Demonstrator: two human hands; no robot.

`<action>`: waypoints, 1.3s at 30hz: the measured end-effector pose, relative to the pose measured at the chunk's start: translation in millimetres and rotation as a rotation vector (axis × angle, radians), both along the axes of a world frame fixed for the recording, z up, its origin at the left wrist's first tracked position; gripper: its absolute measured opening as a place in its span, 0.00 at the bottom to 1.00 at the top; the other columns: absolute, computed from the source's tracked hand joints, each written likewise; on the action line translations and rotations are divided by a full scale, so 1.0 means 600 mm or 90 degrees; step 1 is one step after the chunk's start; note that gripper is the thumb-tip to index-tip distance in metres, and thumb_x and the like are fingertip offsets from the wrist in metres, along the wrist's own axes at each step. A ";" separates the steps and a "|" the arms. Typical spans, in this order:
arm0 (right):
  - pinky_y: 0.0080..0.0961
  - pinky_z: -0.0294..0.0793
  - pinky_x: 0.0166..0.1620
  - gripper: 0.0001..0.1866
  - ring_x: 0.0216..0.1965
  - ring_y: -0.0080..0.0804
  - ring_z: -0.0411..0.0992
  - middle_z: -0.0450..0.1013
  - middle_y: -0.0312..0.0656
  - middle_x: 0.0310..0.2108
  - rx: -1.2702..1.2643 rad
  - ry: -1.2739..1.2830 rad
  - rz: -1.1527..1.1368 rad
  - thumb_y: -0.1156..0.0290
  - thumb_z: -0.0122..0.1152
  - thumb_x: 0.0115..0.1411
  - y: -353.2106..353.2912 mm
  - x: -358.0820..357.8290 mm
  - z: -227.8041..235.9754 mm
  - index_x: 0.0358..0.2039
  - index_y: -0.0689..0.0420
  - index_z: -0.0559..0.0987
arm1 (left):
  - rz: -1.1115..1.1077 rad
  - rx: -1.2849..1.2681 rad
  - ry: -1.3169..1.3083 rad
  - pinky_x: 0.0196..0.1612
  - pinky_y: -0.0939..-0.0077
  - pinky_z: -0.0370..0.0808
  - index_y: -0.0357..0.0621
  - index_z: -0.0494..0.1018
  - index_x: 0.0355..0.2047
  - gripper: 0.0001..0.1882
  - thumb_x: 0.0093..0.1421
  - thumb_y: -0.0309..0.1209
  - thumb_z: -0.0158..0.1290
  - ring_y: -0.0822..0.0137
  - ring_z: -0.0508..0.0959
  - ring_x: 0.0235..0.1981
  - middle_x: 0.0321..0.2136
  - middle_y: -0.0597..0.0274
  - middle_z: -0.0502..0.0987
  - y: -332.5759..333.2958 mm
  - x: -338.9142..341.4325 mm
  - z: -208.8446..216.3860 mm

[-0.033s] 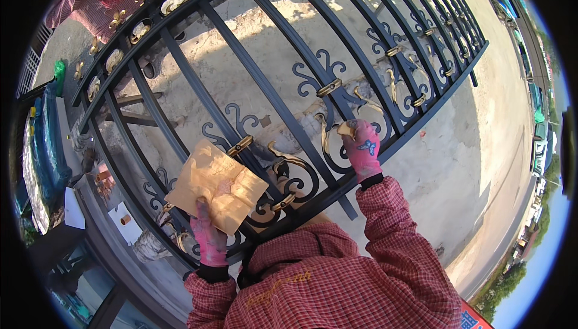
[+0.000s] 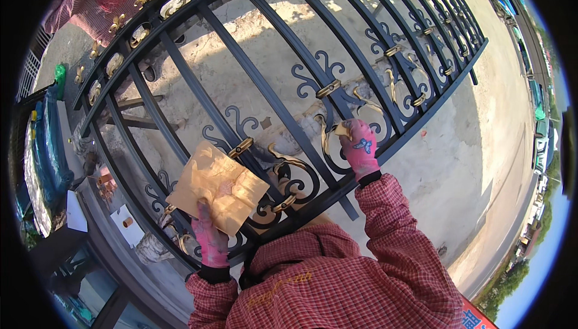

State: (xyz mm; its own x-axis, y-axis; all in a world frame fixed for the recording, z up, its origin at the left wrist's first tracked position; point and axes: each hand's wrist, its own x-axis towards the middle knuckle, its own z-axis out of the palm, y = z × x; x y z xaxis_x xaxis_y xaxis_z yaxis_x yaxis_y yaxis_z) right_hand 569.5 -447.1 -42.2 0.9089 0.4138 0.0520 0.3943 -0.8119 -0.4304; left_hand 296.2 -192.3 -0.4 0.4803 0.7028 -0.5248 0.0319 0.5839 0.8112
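Observation:
Pink-gloved, my left hand (image 2: 211, 241) grips a square brown sheet of card or paper (image 2: 208, 169) by its lower edge. Gold smears and shiny patches mark its surface. My right hand (image 2: 362, 148), also in a pink glove, pinches a small tan pad (image 2: 342, 130) that looks like sponge. That pad is at a gold-edged scroll (image 2: 327, 142) near the lower rail; whether it touches cannot be made out. Both hands are over a dark metal fence panel (image 2: 286, 35) with long bars, curled ornaments and gold collars (image 2: 329, 88).
Another person (image 2: 108, 3) with a gloved hand stands beyond the panel's far left edge. A trestle leg (image 2: 135, 121) shows beneath the bars. Blue plastic-wrapped goods (image 2: 51, 148) and a white sheet (image 2: 126, 223) lie at left. Vehicles line the far right.
My right hand and the pad have shifted very slightly left at the scroll. The other person's gloved hand has moved a little. My left hand is practically still.

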 end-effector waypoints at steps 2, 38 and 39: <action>0.38 0.70 0.39 0.16 0.38 0.49 0.71 0.73 0.46 0.33 -0.057 -0.001 0.001 0.74 0.65 0.42 0.007 0.010 -0.002 0.33 0.55 0.73 | -0.009 -0.016 -0.003 0.49 0.68 0.74 0.38 0.59 0.56 0.29 0.61 0.42 0.52 0.62 0.73 0.48 0.50 0.56 0.68 0.002 0.009 0.009; 0.30 0.72 0.36 0.17 0.33 0.40 0.74 0.73 0.46 0.31 0.137 0.178 0.189 0.76 0.65 0.45 0.028 0.274 0.002 0.37 0.58 0.75 | 0.208 -0.029 0.005 0.51 0.67 0.72 0.37 0.56 0.58 0.33 0.60 0.44 0.53 0.61 0.72 0.50 0.53 0.54 0.67 -0.275 0.123 0.038; 0.33 0.72 0.35 0.17 0.33 0.44 0.73 0.73 0.47 0.32 0.089 0.089 0.228 0.75 0.66 0.44 0.025 0.281 -0.004 0.36 0.58 0.75 | 0.211 -0.036 0.001 0.51 0.67 0.72 0.38 0.56 0.58 0.33 0.60 0.44 0.53 0.61 0.72 0.50 0.52 0.54 0.67 -0.281 0.127 0.038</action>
State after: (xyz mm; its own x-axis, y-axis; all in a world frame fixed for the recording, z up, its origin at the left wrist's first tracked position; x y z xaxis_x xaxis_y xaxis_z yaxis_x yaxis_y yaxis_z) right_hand 738.3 -432.4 -44.6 0.7108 0.7032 0.0164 0.5714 -0.5638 -0.5964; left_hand 372.2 -360.9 22.7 0.2287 0.7908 -0.5678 -0.1659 0.6064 0.7777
